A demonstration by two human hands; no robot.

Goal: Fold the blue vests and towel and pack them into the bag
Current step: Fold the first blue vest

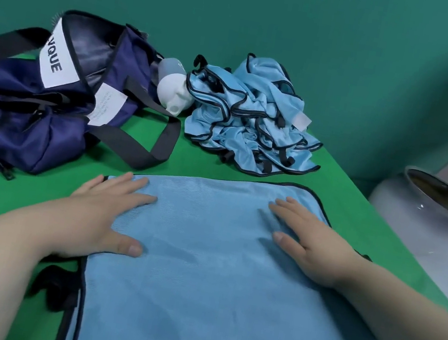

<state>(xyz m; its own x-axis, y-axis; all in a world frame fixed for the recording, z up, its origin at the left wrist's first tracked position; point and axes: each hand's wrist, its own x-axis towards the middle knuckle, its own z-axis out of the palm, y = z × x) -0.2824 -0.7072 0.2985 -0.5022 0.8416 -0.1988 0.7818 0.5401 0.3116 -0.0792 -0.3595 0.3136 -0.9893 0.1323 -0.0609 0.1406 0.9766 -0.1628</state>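
The view is filled by a green table (198, 159), and on its near half a light-blue mesh vest (213, 280) with dark trim is laid flat, reaching from the table's near edge to the middle. At the far left a navy bag (32, 120) is seen, its top gaping open and its grey straps lying on the table. A crumpled pile of blue vests (251, 121) is heaped at the far middle, well apart from the flat one.

The left hand (103, 209) is pressed palm-down on the flat vest's left edge, and the right hand (311, 244) on its right part. The fingers of both are held straight and close together, thumbs spread aside. Between bag and pile a grey-and-white object (174, 90) is lodged; what it is cannot be told.
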